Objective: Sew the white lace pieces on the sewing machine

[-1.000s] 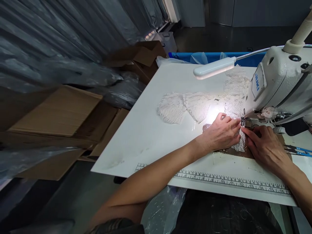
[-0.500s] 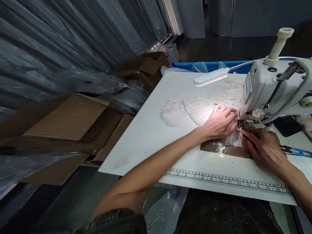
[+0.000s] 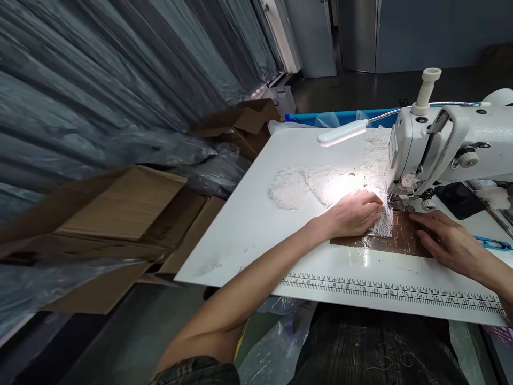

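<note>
My left hand (image 3: 355, 214) lies over white lace fabric (image 3: 385, 224), fingers stretched and pressing it to the table just left of the needle area of a white sewing machine (image 3: 404, 144). The lace runs back under the machine's head and spreads to the left, with a rounded fringed end (image 3: 288, 187). My right hand (image 3: 449, 240) rests on the brown plate (image 3: 404, 238), right of the needle. Its index finger is extended, its thumb apart, and nothing shows between them. The lace edge and the right fingertips are apart.
A lit lamp (image 3: 342, 133) hangs over the white table (image 3: 240, 235), which has a printed ruler (image 3: 360, 289) along its front edge. Blue-handled snips (image 3: 492, 243) and a black phone-like slab (image 3: 460, 200) lie at the right. Cardboard boxes (image 3: 124, 203) stand at the left.
My right hand has drawn away from the needle and lace toward the right. My left hand stays on the lace, slightly lower. The whole view has shifted, showing more of the machine.
</note>
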Demonstrator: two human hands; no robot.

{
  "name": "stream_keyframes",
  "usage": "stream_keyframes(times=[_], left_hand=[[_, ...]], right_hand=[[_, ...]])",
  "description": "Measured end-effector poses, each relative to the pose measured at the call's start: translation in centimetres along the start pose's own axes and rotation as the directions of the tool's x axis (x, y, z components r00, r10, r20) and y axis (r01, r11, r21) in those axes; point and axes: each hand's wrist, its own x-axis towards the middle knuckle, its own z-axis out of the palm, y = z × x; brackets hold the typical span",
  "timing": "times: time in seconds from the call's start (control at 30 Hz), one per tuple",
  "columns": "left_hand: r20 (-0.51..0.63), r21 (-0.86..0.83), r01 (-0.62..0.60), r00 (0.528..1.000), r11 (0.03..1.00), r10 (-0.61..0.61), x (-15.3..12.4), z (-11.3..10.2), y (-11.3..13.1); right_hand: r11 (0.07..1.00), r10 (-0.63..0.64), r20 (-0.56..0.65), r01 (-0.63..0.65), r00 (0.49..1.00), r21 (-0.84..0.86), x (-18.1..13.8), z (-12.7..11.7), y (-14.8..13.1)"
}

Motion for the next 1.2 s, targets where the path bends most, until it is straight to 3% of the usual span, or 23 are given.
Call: stream_keyframes(times=[0.13,0.4,0.47,0.63,0.77,0.87,1.0,1.2], left_hand=[[-0.013,-0.138,-0.092,0.996,0.986,0.091,-0.6,0.7,0.4],[-0.111,-0.202,0.046,0.991,0.978,-0.069,-0.5,1.5,1.0],[-0.180,-0.198,0.040,0.981,0.979,-0.076,-0.5,1.6,1.2],[-0.342,-0.081,-0.138,0.934,0.987,0.103,-0.5,1.9,1.3],[-0.391,-0.190,-0.094,0.920,0.977,0.013,-0.4,1.8,1.0],[-0.380,-0.254,-0.074,0.924,0.964,-0.029,-0.4,1.7,0.6],[-0.302,-0.293,-0.054,0.952,0.954,-0.039,-0.7,2.0,0.4],[-0.259,-0.117,-0.122,0.962,0.986,0.088,-1.1,2.5,0.3]], right_hand=[[0.999,-0.035,0.019,0.034,0.999,0.030,1.1,0.0,-1.0],[0.990,-0.038,0.169,0.014,0.985,0.140,3.5,0.8,-2.1],[0.990,-0.014,0.140,-0.006,0.990,0.142,3.7,1.4,-2.2],[0.981,0.011,-0.008,-0.009,1.000,0.192,3.5,2.6,-2.1],[0.999,-0.005,-0.037,0.006,0.999,0.032,2.9,2.8,-1.8],[0.988,-0.113,0.031,0.115,0.993,-0.098,2.5,3.1,-1.8],[0.979,-0.153,0.040,0.157,0.987,-0.127,2.1,3.5,-1.6],[0.978,-0.191,0.053,0.195,0.980,-0.081,1.8,3.2,-1.6]])
